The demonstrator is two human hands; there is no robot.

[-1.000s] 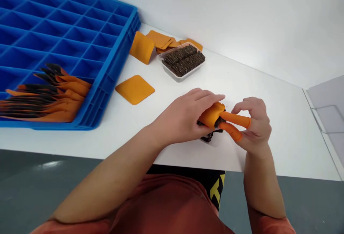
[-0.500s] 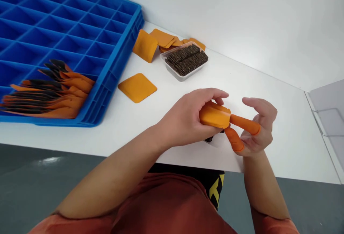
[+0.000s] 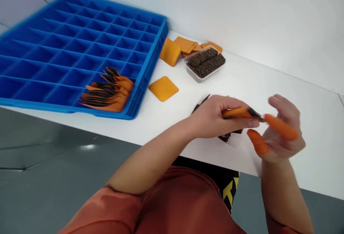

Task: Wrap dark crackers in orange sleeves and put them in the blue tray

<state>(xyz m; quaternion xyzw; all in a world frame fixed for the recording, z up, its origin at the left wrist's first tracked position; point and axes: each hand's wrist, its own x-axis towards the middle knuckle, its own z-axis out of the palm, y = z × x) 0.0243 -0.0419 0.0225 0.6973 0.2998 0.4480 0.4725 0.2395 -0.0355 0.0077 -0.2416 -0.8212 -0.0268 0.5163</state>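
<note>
My left hand (image 3: 215,119) is closed on a flat orange pad with a black layer (image 3: 240,112), held edge-on above the white table (image 3: 282,80). My right hand (image 3: 282,133) hovers just right of it, fingers apart and blurred, with orange finger cots on the thumb and forefinger; it holds nothing. A small dark pile (image 3: 228,135) lies on the table under my left hand. A loose orange pad (image 3: 163,88) lies further left.
A blue compartment tray (image 3: 80,47) sits at the left, with several orange-and-black pads (image 3: 107,94) stacked in its near corner. A clear tub of dark squares (image 3: 205,63) and a heap of orange pads (image 3: 182,46) stand at the back by the wall.
My right hand has let go of the pad and drawn back to the right, fingers spreading. My left hand has turned the pad flat. The view has swung left.
</note>
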